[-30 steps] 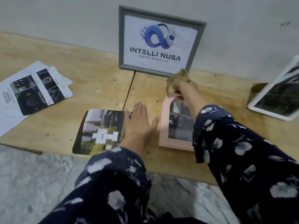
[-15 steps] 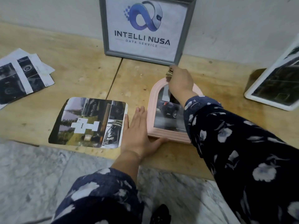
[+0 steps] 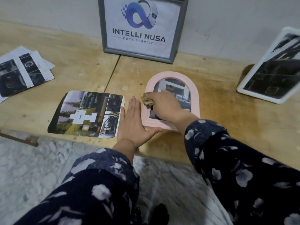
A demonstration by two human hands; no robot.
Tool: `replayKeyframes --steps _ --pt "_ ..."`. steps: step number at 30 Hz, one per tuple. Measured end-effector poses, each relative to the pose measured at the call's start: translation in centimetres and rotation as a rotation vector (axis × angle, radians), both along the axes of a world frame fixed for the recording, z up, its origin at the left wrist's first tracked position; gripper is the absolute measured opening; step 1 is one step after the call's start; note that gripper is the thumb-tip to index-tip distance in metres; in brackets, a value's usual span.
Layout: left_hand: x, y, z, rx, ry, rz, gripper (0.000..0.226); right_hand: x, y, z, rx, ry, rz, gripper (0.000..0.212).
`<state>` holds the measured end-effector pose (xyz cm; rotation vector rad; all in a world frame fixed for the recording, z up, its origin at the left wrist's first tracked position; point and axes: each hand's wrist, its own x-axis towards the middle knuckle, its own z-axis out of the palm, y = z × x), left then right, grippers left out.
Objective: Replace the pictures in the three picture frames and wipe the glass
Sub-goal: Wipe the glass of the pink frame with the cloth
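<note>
A pink arched picture frame (image 3: 194, 90) lies flat on the wooden tabletop with a car photo under its glass. My right hand (image 3: 165, 103) holds a folded brownish cloth (image 3: 147, 101) and presses it on the lower left of the glass. My left hand (image 3: 133, 122) lies flat with straight fingers against the frame's left side, its thumb along the bottom edge. A grey frame (image 3: 139, 28) with a logo print leans on the wall behind. A white frame (image 3: 272, 67) leans at the right.
A loose printed photo sheet (image 3: 86, 114) with rounded corners lies left of my left hand. A few printed pages (image 3: 21, 70) sit at the far left. The table's front edge (image 3: 162, 153) runs above a marble floor.
My right hand has dragged the cloth from the top of the pink frame's arch down to its lower left. My left hand has stayed braced against the frame.
</note>
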<state>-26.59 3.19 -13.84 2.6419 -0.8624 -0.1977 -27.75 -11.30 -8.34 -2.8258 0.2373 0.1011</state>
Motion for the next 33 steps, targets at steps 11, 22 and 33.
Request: replayKeyframes --steps 11,22,33 --pt "-0.1 0.0 0.2 -0.011 -0.001 -0.028 0.123 -5.4 -0.4 0.6 0.438 -0.025 -0.085 0.039" --pt "0.4 -0.1 -0.3 0.055 -0.056 -0.071 0.109 3.6 -9.2 1.2 0.298 -0.395 -0.402 0.024" --pt "0.5 -0.2 -0.2 0.052 -0.046 -0.042 0.108 4.6 -13.2 -0.8 -0.123 -0.025 -0.084 0.059"
